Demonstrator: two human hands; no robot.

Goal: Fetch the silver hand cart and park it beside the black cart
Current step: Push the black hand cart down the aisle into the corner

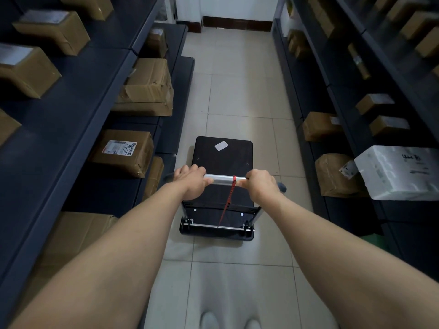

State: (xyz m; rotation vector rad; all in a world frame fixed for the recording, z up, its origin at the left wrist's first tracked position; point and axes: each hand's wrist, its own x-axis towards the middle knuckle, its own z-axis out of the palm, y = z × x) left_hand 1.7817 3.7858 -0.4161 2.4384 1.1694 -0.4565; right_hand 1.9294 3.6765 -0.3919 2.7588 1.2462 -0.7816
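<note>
Gripped the silver handle bar [223,179] with both hands: left hand [190,180] curled round its left end, right hand [260,184] curled round its right end, neither let go. Found the silver hand cart [223,157] on the tiled floor [240,91], mid-aisle between the left shelving [71,119] and the right shelving [313,86], just ahead of the feet. Could not spot the black cart anywhere in view.

Risks, judged only:
- Could have clipped the cardboard boxes [145,91] overhanging the left shelf edge if steered off-centre in so narrow an aisle.
- Could have snagged the red cord [227,200], hung from the bar down toward the rear crossbar, on hinge or wheel if left swinging.
- Might have shed the white label [221,146] off the deck; could not tell stuck or loose.
- Might have overshot the parking spot, with the destination unseen.

Cart looks:
- Noted a flat black deck with rounded corners, carrying only that label.
- Noted silver tube uprights meeting bracketed hinges at the rear, so probably foldable.
- Saw no wheels, hidden under the deck.
</note>
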